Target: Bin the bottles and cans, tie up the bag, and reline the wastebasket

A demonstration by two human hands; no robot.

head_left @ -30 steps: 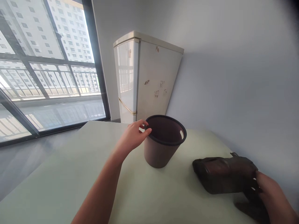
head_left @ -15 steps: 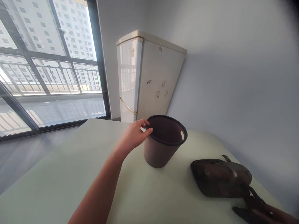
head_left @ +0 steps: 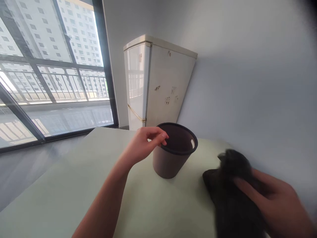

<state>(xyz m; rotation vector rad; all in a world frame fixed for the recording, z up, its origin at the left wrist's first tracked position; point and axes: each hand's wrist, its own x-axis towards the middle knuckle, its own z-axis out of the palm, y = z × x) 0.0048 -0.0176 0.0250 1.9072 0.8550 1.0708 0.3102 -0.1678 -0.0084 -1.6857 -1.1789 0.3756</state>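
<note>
My left hand point(head_left: 151, 140) hovers at the left rim of a dark brown wastebasket point(head_left: 170, 162), thumb and fingertips pinched together over its opening with nothing visible in them. The wastebasket stands upright on the pale green table, with an oval handle hole in its right side. At the lower right, my right hand point(head_left: 274, 198) is closed on a soft black cloth-like item point(head_left: 235, 168), blurred by motion, which hangs down in front of it. Behind this item lies a dark bag-like object point(head_left: 209, 178), mostly hidden.
The pale green table point(head_left: 158, 208) runs along a grey wall point(head_left: 247, 92) on the right. Beyond its far edge stands a white refrigerator point(head_left: 168, 79) with worn stickers. A sliding glass door point(head_left: 54, 99) is on the left, with a balcony railing outside.
My right hand has come up from the lower right corner with the black item, now covering most of the dark bag-like object. My left fingers have left the rim and pinched together.
</note>
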